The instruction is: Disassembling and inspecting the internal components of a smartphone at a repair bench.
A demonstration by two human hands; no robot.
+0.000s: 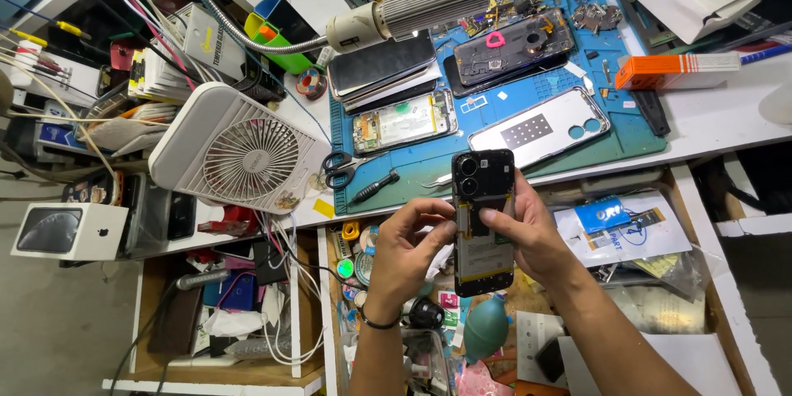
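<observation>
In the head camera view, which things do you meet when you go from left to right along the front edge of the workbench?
White box → white desk fan → scissors → black screwdriver → opened black phone held in both hands → clear phone case.

1. Take the blue work mat (363,186) as your landmark: its near edge, toward you, has a bare strip right of the black screwdriver (373,187), where a hand could pass.
2. Left of the mat, the white desk fan (235,148) blocks the bench edge, with the scissors (340,169) just between fan and mat.
3. Over the mat's far left corner, the gooseneck lamp (412,4) hangs across your way.
4. On the mat, the opened phones (404,122) and the clear phone case (540,128) fill the middle.
5. Right of the mat, the orange box (676,70) lies across the white benchtop (726,120); nearer you there it lies bare.
6. Below the mat, the open drawer (495,338) is crowded under your left hand (404,256) and right hand (532,235), both closed around the black phone (483,223).
</observation>
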